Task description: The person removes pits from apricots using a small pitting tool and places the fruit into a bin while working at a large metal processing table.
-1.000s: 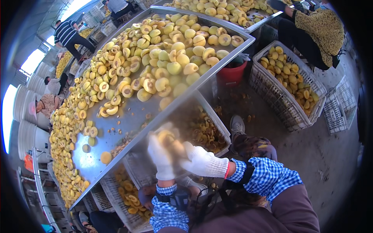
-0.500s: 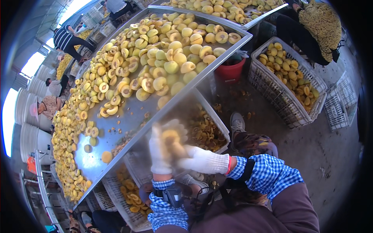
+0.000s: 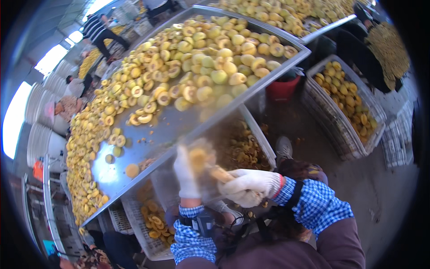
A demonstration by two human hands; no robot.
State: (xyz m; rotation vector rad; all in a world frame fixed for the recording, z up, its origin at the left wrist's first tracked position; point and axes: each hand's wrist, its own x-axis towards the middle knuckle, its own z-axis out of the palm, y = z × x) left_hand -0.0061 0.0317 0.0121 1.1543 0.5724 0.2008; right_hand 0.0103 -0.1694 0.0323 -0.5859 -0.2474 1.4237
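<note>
Both my hands wear white knitted gloves and work in front of the metal table's near edge. My left hand [image 3: 185, 175] is closed around a yellow peach half [image 3: 197, 158], smeared by motion. In my right hand [image 3: 251, 184] is a short tool with a tan, wood-like handle [image 3: 221, 174]. The tool points at the peach; its working end is lost in blur. Beyond them, the shiny metal table [image 3: 168, 120] carries a heap of halved yellow peaches [image 3: 143, 85], several with brown, stone-marked hollows.
Below the table edge are a crate of orange-yellow pieces [image 3: 244, 148] and another at lower left [image 3: 154, 219]. A red bucket [image 3: 283, 88] and a peach-filled crate [image 3: 345, 101] stand on the right. Co-workers sit or bend around, one at upper right [image 3: 387, 54].
My right hand has drawn a little to the right of the peach, and the tan handle now shows. The left hand still holds the peach. The whole view has shifted slightly.
</note>
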